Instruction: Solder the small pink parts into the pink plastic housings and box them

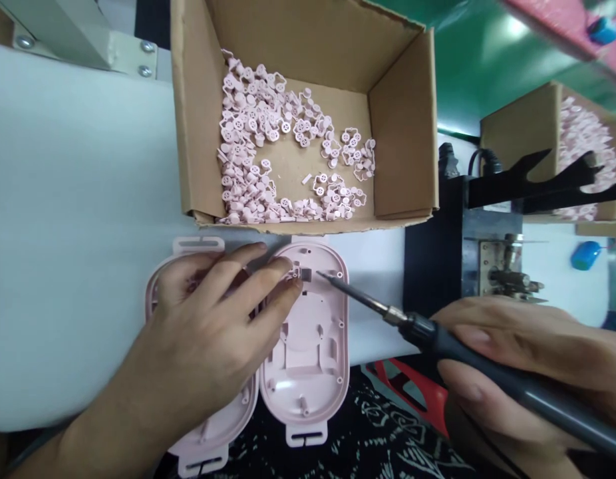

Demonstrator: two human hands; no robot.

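Observation:
Two pink oval plastic shells lie side by side, inner faces up, at the table's near edge. My left hand (213,319) rests flat over the left shell (213,426), fingers stretched and together. Its fingertips press a small part at the top of the right shell (308,346). My right hand (517,372) is closed round the dark handle of a soldering iron (438,336). The iron's thin metal tip reaches the top of the right shell, just right of my left fingertips.
An open cardboard box (402,126) behind the shells holds several small pink plastic pieces (268,146). A second box (537,126) of pink pieces stands at the right behind a black stand (532,179). A metal fixture (507,273) sits beside it. The white table (73,233) stretches left.

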